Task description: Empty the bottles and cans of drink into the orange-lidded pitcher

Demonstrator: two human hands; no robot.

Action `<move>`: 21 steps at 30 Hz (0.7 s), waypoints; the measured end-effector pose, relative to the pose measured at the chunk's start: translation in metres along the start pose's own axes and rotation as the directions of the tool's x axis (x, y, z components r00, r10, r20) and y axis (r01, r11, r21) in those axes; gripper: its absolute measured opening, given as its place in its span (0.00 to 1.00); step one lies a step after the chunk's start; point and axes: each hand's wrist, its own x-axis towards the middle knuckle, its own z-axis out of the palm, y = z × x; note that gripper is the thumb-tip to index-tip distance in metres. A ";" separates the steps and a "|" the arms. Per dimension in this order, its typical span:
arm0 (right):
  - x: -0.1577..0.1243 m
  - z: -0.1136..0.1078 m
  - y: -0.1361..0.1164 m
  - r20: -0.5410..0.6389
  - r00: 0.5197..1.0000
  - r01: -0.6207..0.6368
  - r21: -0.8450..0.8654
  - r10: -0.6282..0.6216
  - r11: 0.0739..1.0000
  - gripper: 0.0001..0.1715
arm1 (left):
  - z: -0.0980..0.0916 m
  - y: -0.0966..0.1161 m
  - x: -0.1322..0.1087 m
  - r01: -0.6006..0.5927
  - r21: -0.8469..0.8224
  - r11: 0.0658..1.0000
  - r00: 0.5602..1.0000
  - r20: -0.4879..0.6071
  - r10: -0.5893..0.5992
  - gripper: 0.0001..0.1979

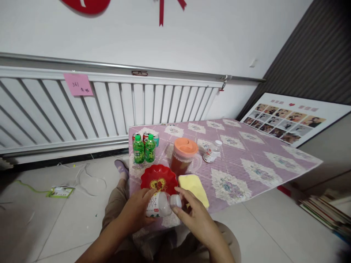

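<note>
A clear plastic bottle (164, 205) with a white label lies sideways between my hands, its white cap pointing right. My left hand (138, 209) is wrapped round the labelled body. At the neck end, the fingers of my right hand (193, 212) close on the white cap (176, 201). Just beyond the bottle sits a red scalloped plate (148, 175) with a gold heart design. Beside it, to the right, a folded yellow cloth (196, 188) lies partly behind my right hand.
A pitcher (179, 164) with an orange lid holds brown liquid. Two green bottles (144, 150) stand at the left, with several cans (156, 140) behind them. Another white-capped bottle (212, 151) is right of the pitcher. The flowered tablecloth (230, 184) reaches toward a white radiator (153, 104).
</note>
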 end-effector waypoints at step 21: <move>0.006 0.006 -0.010 0.010 1.000 -0.013 0.030 0.013 0.999 0.15 | -0.010 -0.004 0.004 -0.015 0.135 0.991 0.997 -0.067 0.024 0.39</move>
